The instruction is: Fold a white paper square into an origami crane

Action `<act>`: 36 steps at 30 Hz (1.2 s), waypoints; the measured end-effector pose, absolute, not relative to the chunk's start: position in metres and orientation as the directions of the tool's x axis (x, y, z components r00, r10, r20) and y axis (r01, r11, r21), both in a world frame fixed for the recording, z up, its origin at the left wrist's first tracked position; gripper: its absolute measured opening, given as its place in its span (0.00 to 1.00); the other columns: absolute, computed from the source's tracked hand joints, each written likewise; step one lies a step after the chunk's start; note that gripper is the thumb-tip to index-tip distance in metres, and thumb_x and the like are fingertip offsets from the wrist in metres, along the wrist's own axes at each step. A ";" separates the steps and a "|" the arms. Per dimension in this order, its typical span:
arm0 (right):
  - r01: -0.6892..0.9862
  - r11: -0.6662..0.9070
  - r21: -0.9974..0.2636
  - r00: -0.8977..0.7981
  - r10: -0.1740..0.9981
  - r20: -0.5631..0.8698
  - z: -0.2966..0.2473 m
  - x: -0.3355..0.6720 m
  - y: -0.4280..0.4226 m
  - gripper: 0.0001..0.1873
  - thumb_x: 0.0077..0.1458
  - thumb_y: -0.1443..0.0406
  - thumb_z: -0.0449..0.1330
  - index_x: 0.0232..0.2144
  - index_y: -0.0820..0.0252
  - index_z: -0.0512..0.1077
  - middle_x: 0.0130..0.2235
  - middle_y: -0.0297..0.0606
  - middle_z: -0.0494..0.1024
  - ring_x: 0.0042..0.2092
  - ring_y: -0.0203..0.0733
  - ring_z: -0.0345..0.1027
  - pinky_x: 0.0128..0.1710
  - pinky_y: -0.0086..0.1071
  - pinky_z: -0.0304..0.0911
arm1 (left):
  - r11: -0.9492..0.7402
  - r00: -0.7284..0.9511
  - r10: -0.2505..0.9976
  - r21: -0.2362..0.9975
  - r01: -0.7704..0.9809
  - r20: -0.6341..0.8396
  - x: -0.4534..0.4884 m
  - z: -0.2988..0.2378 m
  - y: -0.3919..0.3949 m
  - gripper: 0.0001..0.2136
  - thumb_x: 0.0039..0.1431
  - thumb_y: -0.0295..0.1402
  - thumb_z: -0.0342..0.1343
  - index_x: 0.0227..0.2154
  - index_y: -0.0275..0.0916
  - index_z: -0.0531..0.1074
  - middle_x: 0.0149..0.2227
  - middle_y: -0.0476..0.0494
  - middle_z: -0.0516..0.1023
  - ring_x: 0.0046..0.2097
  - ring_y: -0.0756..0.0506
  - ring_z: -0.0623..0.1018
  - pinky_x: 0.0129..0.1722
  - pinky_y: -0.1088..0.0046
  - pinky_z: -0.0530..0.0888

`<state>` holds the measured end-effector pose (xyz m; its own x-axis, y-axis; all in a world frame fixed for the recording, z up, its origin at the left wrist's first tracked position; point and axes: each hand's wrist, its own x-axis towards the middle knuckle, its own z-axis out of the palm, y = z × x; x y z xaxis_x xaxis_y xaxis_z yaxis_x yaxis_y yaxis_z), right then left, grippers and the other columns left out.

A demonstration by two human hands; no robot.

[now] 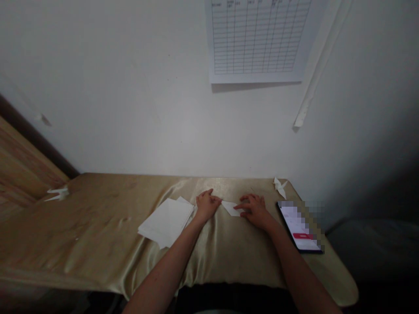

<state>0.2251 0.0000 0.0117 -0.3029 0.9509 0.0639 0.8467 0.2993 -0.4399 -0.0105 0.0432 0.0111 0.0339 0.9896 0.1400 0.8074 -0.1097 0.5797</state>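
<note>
A small, pointed piece of folded white paper (231, 208) is lying in the middle of the counter (81, 235), between the two hands. The counter is covered with a shiny gold cloth. The left hand (207, 206) is half curled, and its fingertips are at the left end of the paper. It cannot be told if they are touching it or are just beside it. The right hand (255, 211) is half curled too, and its fingers are laid over the right end of the paper. It cannot be told if the paper is gripped or only pressed down.

Clock places are given from the paper, with 12 o'clock toward the wall. A pile of flat white paper sheets (165, 222) is seen at 9 o'clock, just beside the left hand. A finished white paper crane (280, 186) is sitting at 2 o'clock, near the back corner of the counter. A second white paper crane (57, 194) is lying far off at 10 o'clock. A black phone (299, 229) is lying at 4 o'clock, with its screen blurred. So two cranes are done, and the sheets in the pile are not yet folded.
</note>
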 end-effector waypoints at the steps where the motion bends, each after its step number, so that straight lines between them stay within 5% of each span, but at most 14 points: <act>1: 0.844 0.298 -0.445 -0.300 0.952 0.069 0.011 0.225 0.000 0.18 0.57 0.64 0.61 0.47 0.35 0.77 0.58 0.34 0.68 0.64 0.50 0.50 0.65 0.58 0.33 | -0.117 0.039 0.988 0.569 0.814 0.146 -0.010 0.012 0.042 0.08 0.58 0.36 0.61 0.37 0.41 0.82 0.58 0.41 0.76 0.63 0.36 0.67 0.65 0.51 0.58; 5: 0.841 0.277 -0.464 -0.259 0.960 0.104 0.009 0.227 0.002 0.10 0.55 0.63 0.63 0.39 0.42 0.80 0.55 0.35 0.71 0.62 0.50 0.54 0.65 0.56 0.35 | -0.192 0.090 0.971 0.494 0.848 0.223 -0.010 0.016 0.037 0.07 0.56 0.36 0.63 0.37 0.46 0.82 0.63 0.44 0.68 0.65 0.36 0.62 0.65 0.51 0.57; 8: 0.860 0.236 -0.453 -0.200 0.972 0.125 0.010 0.228 0.002 0.04 0.52 0.60 0.66 0.33 0.49 0.80 0.51 0.37 0.72 0.59 0.51 0.57 0.64 0.54 0.38 | -0.285 0.166 0.942 0.436 0.853 0.291 -0.010 0.022 0.029 0.20 0.53 0.37 0.66 0.50 0.54 0.77 0.66 0.45 0.63 0.66 0.36 0.59 0.66 0.49 0.54; 14: 0.886 0.198 -0.418 -0.163 0.979 0.118 0.008 0.228 0.001 0.07 0.52 0.58 0.67 0.35 0.50 0.78 0.51 0.39 0.71 0.58 0.53 0.57 0.62 0.53 0.42 | -0.488 0.427 0.869 0.289 0.824 0.251 -0.001 0.024 0.002 0.20 0.57 0.41 0.64 0.53 0.67 0.74 0.73 0.56 0.43 0.71 0.26 0.43 0.64 0.31 0.38; 23: 0.915 0.190 -0.356 -0.142 0.977 0.158 0.000 0.220 0.003 0.09 0.59 0.57 0.61 0.41 0.49 0.76 0.49 0.40 0.70 0.57 0.53 0.57 0.60 0.53 0.45 | -0.423 0.372 0.902 0.272 0.864 0.218 0.010 0.011 -0.006 0.21 0.65 0.43 0.54 0.61 0.64 0.66 0.74 0.53 0.41 0.72 0.24 0.37 0.63 0.30 0.36; 36: 0.907 0.192 -0.376 -0.145 0.978 0.149 -0.006 0.222 0.006 0.10 0.59 0.58 0.60 0.42 0.49 0.75 0.49 0.41 0.69 0.57 0.51 0.58 0.61 0.52 0.44 | -0.373 0.304 0.923 0.348 0.860 0.236 0.020 -0.001 0.001 0.20 0.65 0.47 0.52 0.59 0.67 0.67 0.74 0.57 0.40 0.72 0.23 0.35 0.64 0.31 0.34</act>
